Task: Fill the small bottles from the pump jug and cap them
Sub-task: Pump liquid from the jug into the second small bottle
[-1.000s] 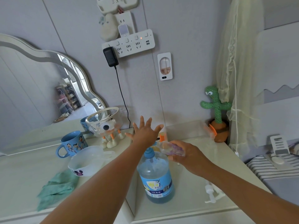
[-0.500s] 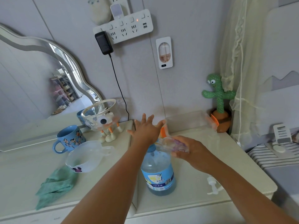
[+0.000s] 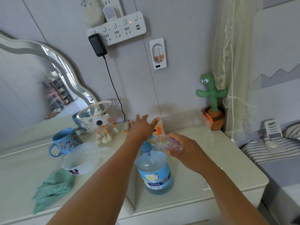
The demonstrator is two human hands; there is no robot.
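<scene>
A clear pump jug (image 3: 155,171) with blue liquid and a blue label stands on the cream counter (image 3: 186,189). Its blue pump head (image 3: 146,146) lies under my left hand (image 3: 142,127), whose palm presses down on it with the fingers spread straight. Beside the pump's spout, my right hand (image 3: 183,148) grips a small clear bottle (image 3: 168,142) with a purple pattern, tilted on its side. A white pump cap (image 3: 207,185) lies on the counter behind my right forearm, mostly hidden.
Left of the jug are a clear plastic bowl (image 3: 81,159), a blue mug (image 3: 65,142), a green cloth (image 3: 52,189) and a glass bowl on duck feet (image 3: 97,117). A clear box with orange clips (image 3: 183,120) and a cactus toy (image 3: 211,99) stand at the back right.
The view has dipped a little. Both hands have kept their places on the pump head and the small bottle.
</scene>
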